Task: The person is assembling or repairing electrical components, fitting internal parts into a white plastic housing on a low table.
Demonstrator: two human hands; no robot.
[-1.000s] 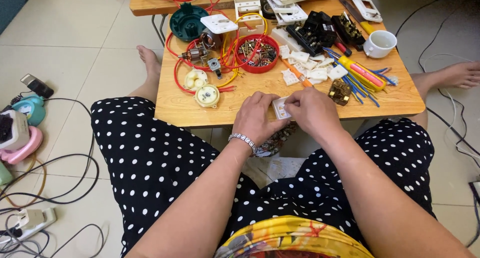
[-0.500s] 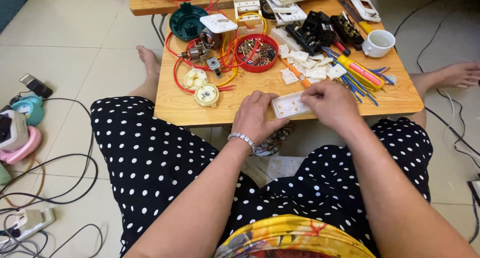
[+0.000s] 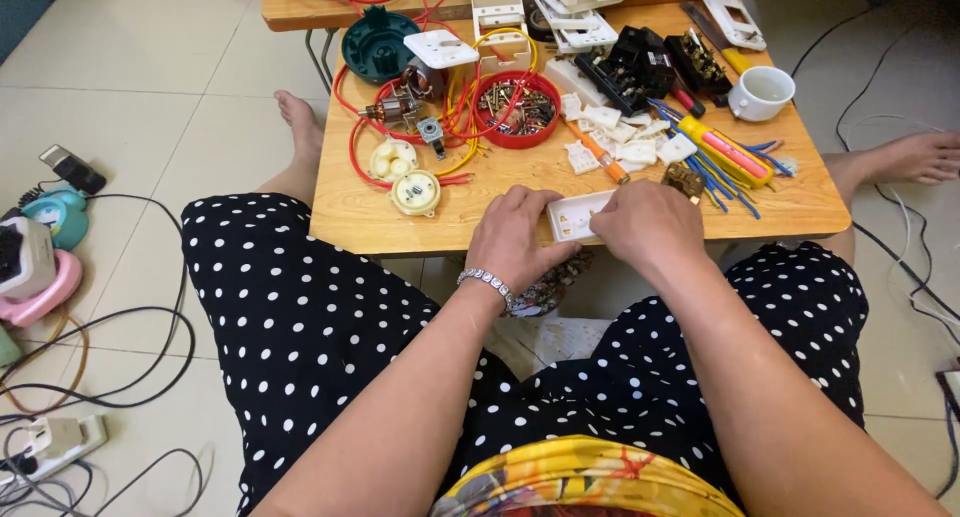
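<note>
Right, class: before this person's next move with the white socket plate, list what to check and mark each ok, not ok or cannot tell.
1. White socket plate held by both hands: ok.
2. Left hand on its left end: ok.
3. Right hand covering its right end: ok.
4. Plate resting on the wooden table: cannot tell.
5. Red bowl of screws upright: ok.
6. White cup apart from the hands: ok.

I see the socket plate (image 3: 575, 217) at the surface's (image 3: 400, 232) near edge, between my left hand (image 3: 518, 239) and right hand (image 3: 650, 227). Behind lies the bowl of screws (image 3: 515, 109); the cup (image 3: 760, 93) sits far right.
</note>
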